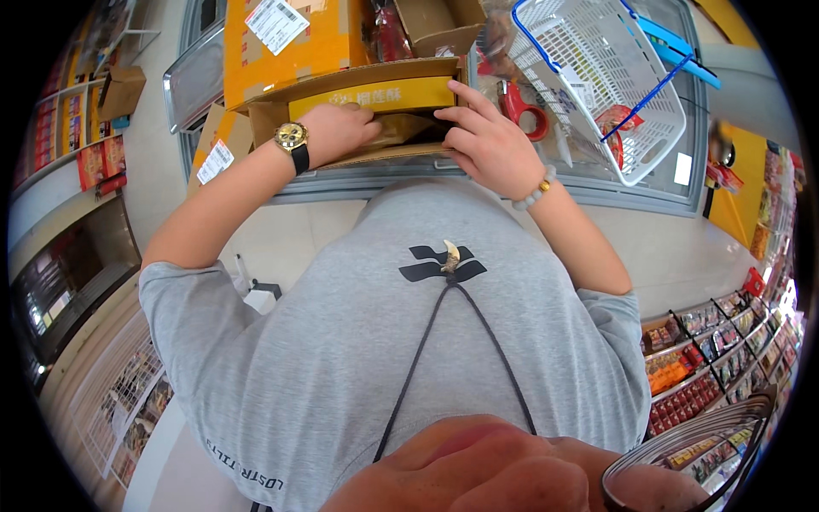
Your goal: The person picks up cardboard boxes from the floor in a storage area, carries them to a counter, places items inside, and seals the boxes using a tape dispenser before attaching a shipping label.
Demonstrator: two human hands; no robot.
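An open cardboard carton (301,77) sits before me, with a flat yellow printed box (409,95) inside along its far wall. My left hand (336,131), wearing a watch (292,136), reaches into the carton. Its fingers are bent against the near edge of the yellow box; whether they grip it is hidden. Brown wrapping or film (403,128) lies below them. At the carton's right end is my right hand (492,137), a beaded bracelet (534,192) on its wrist. Its fingers are spread, the index fingertip close to the yellow box's right end.
A large taped yellow carton (307,54) stands behind on the left, a smaller open carton (441,29) beside it. To the right are a red tape dispenser (521,112) and a white plastic basket (608,83) with blue handles. All are on a glass-topped chest (672,153).
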